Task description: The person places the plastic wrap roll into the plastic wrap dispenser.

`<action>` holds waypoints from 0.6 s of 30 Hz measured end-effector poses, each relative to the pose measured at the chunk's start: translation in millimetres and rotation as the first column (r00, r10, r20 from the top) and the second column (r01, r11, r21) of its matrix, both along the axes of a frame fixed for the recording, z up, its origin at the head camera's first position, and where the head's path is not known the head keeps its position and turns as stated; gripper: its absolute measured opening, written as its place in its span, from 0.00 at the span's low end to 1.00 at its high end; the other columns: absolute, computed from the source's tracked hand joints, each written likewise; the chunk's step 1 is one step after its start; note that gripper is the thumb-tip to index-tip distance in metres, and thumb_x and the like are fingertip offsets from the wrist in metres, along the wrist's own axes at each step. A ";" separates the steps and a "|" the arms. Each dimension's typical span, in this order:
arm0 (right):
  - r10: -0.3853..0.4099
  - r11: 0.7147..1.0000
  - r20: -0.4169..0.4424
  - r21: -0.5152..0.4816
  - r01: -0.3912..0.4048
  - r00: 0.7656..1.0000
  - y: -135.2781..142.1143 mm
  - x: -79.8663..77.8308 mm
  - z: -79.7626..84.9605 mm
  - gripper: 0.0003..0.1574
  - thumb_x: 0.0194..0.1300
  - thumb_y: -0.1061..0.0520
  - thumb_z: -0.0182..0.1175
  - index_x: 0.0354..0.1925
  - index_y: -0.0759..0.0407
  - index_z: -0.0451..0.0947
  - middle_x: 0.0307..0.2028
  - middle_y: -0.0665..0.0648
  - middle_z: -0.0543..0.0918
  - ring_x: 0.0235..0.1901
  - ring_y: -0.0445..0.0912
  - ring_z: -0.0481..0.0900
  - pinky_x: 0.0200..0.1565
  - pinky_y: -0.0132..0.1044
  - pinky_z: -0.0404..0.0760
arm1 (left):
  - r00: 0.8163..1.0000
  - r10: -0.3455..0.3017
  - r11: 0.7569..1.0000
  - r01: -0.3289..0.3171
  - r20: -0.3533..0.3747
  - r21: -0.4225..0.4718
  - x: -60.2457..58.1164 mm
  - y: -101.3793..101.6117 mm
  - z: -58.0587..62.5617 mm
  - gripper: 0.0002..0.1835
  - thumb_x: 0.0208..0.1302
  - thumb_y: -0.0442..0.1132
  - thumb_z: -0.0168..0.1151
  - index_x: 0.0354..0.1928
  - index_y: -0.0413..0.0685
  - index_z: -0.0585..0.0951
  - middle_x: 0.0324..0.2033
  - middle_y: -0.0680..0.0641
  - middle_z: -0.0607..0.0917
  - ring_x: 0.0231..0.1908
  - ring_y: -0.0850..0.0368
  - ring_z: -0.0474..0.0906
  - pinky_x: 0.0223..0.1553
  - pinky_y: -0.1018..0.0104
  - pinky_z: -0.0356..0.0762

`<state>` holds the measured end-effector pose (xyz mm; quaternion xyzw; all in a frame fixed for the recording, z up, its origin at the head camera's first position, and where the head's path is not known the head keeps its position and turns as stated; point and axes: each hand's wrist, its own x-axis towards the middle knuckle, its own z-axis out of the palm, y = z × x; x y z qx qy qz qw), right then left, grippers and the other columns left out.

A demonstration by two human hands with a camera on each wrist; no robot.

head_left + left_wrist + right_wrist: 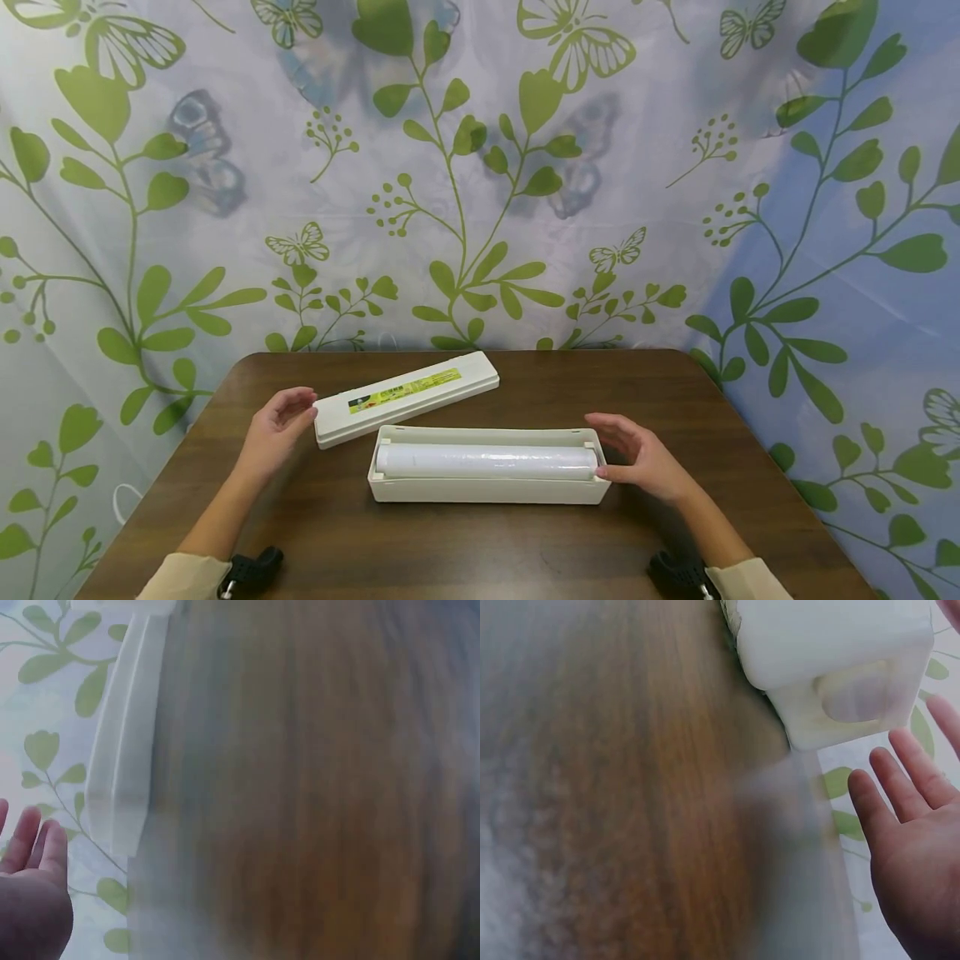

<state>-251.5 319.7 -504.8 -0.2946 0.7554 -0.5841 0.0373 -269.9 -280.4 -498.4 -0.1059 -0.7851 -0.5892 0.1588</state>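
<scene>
A long white box (487, 492) stands lengthwise on the table, its top uncovered. Inside it lies a shiny white roll of plastic wrap (487, 462). Behind and to the left rests its white lid (405, 410), slanted, with a yellow-green label on top. My left hand (273, 433) is at the lid's left end, fingers loosely bent; in the left wrist view the fingers (52, 851) appear beside the lid (124, 750) with a gap. At the box's right end is my right hand (645, 458), thumb near the front corner, fingers spread and fairly straight in the right wrist view.
The brown wooden table (480, 550) reaches back to a curtain (480, 167) printed with green leaves and butterflies. Black wrist straps (255, 571) sit near the beige sleeves (187, 577). A white loop (123, 504) shows beyond the table's left edge.
</scene>
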 end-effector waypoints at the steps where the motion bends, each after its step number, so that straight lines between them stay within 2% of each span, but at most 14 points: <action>1: 0.000 1.000 0.006 -0.005 0.000 1.000 0.9 0.2 -0.9 0.46 0.58 0.72 0.70 0.71 0.72 0.62 0.71 0.67 0.70 0.71 0.42 0.71 0.67 0.26 0.71 | 1.000 0.013 1.000 -0.013 0.004 -0.005 -0.6 -1.7 -1.0 0.20 0.72 0.33 0.63 0.60 0.27 0.74 0.48 0.63 0.81 0.53 0.72 0.79 0.52 0.87 0.74; 4: 0.008 1.000 0.016 -0.019 -0.008 1.000 2.9 0.5 -3.4 0.48 0.58 0.73 0.70 0.72 0.72 0.60 0.71 0.71 0.68 0.71 0.42 0.71 0.67 0.27 0.70 | 0.998 0.049 0.998 -0.048 0.024 -0.042 -3.4 -7.7 -3.0 0.21 0.72 0.35 0.64 0.60 0.28 0.74 0.46 0.68 0.80 0.52 0.76 0.78 0.52 0.88 0.73; 6: 0.018 1.000 0.030 -0.024 -0.018 0.999 3.1 1.1 -4.5 0.49 0.58 0.73 0.70 0.73 0.71 0.59 0.71 0.68 0.69 0.71 0.40 0.71 0.67 0.26 0.70 | 0.997 0.069 0.995 -0.066 0.038 -0.070 -5.2 -11.6 -2.9 0.21 0.72 0.37 0.64 0.60 0.29 0.75 0.47 0.65 0.80 0.51 0.77 0.77 0.51 0.89 0.72; 8: 0.033 0.999 0.039 -0.028 -0.032 0.999 3.2 2.0 -5.2 0.50 0.58 0.73 0.70 0.74 0.71 0.58 0.72 0.64 0.69 0.71 0.38 0.70 0.68 0.25 0.68 | 0.995 0.082 0.992 -0.076 0.060 -0.099 -7.1 -14.6 -2.2 0.23 0.73 0.40 0.64 0.61 0.30 0.74 0.50 0.56 0.81 0.52 0.74 0.77 0.51 0.90 0.71; 11: 0.044 0.999 0.064 -0.033 -0.042 0.997 2.9 3.6 -5.5 0.52 0.58 0.72 0.70 0.75 0.71 0.56 0.73 0.60 0.69 0.72 0.36 0.68 0.68 0.24 0.67 | 0.987 0.090 0.987 -0.070 0.131 -0.145 -9.3 -16.8 -0.7 0.28 0.73 0.45 0.63 0.64 0.31 0.72 0.59 0.39 0.79 0.61 0.59 0.77 0.54 0.89 0.70; 13: 0.047 0.999 0.077 -0.030 -0.044 0.996 2.8 4.4 -5.6 0.54 0.57 0.71 0.70 0.76 0.70 0.55 0.74 0.62 0.67 0.72 0.36 0.68 0.68 0.24 0.66 | 0.978 0.082 0.983 -0.048 0.193 -0.175 -11.1 -17.4 0.1 0.32 0.73 0.48 0.64 0.68 0.32 0.69 0.66 0.31 0.74 0.68 0.47 0.72 0.62 0.78 0.72; 15: 0.049 0.999 0.094 -0.026 -0.046 0.994 2.4 5.0 -5.5 0.55 0.57 0.70 0.71 0.76 0.69 0.53 0.74 0.65 0.65 0.72 0.36 0.68 0.68 0.24 0.67 | 0.965 0.075 0.980 -0.024 0.250 -0.199 -12.8 -17.5 0.8 0.37 0.72 0.51 0.64 0.71 0.33 0.65 0.71 0.30 0.69 0.74 0.37 0.63 0.71 0.64 0.68; 18: 0.059 0.998 0.114 -0.022 -0.056 0.992 2.3 5.3 -5.6 0.57 0.57 0.69 0.71 0.77 0.69 0.52 0.75 0.70 0.62 0.71 0.37 0.69 0.67 0.24 0.68 | 0.951 0.070 0.972 0.002 0.299 -0.234 -15.9 -18.0 1.3 0.42 0.70 0.53 0.66 0.74 0.34 0.62 0.74 0.29 0.64 0.77 0.32 0.54 0.74 0.42 0.57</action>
